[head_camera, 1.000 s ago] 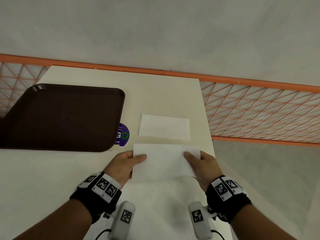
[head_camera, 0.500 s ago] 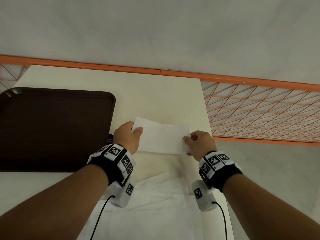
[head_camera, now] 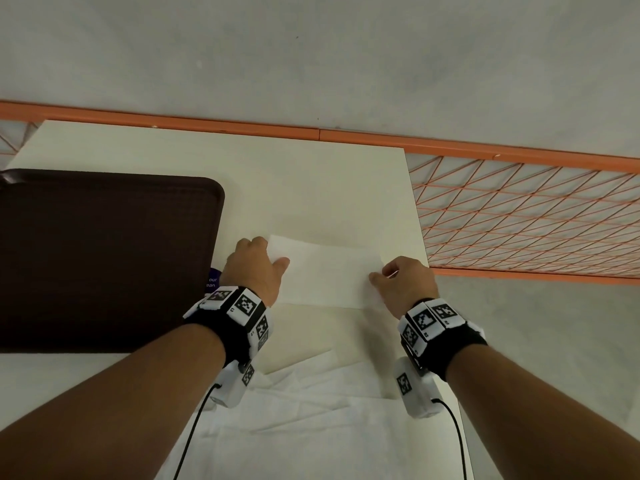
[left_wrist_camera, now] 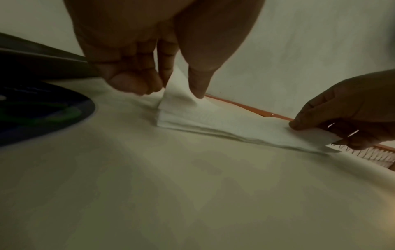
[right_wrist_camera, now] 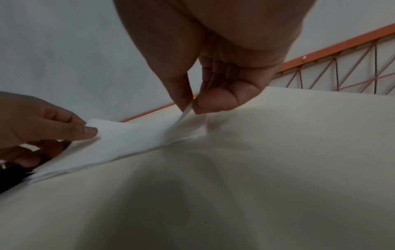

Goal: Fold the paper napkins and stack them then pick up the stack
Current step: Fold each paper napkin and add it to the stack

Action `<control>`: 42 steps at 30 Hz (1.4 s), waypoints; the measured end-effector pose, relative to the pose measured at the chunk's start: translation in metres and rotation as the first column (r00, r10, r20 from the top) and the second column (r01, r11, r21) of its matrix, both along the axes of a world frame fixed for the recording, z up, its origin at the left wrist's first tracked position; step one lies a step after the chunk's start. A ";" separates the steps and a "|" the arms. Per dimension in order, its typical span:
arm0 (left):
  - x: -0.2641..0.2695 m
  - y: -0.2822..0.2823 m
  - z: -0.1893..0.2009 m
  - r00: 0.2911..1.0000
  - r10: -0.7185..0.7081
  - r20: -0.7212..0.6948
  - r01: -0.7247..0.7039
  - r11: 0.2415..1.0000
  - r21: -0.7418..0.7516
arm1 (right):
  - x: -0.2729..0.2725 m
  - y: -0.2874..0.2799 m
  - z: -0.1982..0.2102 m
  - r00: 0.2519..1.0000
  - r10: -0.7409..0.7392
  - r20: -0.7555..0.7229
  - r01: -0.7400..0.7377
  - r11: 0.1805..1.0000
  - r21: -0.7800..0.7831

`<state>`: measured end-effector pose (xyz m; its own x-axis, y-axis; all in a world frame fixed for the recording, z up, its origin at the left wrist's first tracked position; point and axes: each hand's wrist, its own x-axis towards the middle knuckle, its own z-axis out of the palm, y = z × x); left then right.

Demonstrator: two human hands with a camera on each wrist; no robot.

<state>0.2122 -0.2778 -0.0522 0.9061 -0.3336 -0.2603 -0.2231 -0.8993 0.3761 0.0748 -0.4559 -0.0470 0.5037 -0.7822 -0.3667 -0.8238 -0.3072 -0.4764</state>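
Napkin (head_camera: pixel 325 271) folded into a long strip lay crosswise on the bench (head_camera: pixel 311 188), just right of the brown tray (head_camera: pixel 104 258), in the head view; the left hand (head_camera: pixel 254 268) pinched its tray-side end and the right hand (head_camera: pixel 408 282) its far end, both equally near, with unfolded napkins (head_camera: pixel 311 410) lying nearer the person. The left wrist view showed what that one hid: layered edges of an apparent second folded napkin beneath, and thumb and fingers (left_wrist_camera: pixel 132 84) lifting the corner. The right wrist view showed thumb and forefinger nipping a thin raised edge, the strip's long axis running toward the tray.
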 end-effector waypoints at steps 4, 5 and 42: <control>-0.001 0.001 0.008 0.999 0.040 -0.016 -0.038 0.992 0.118 | -0.002 0.000 0.002 0.999 0.003 -0.044 -0.004 1.000 -0.016; -0.002 0.002 0.009 0.999 0.037 -0.030 -0.032 0.987 0.160 | -0.002 0.001 0.003 0.998 0.010 -0.065 -0.011 1.000 -0.018; -0.156 0.116 0.041 0.661 -0.679 -0.320 0.743 0.650 0.157 | -0.150 0.143 0.024 0.689 0.670 -0.277 -0.696 0.718 0.003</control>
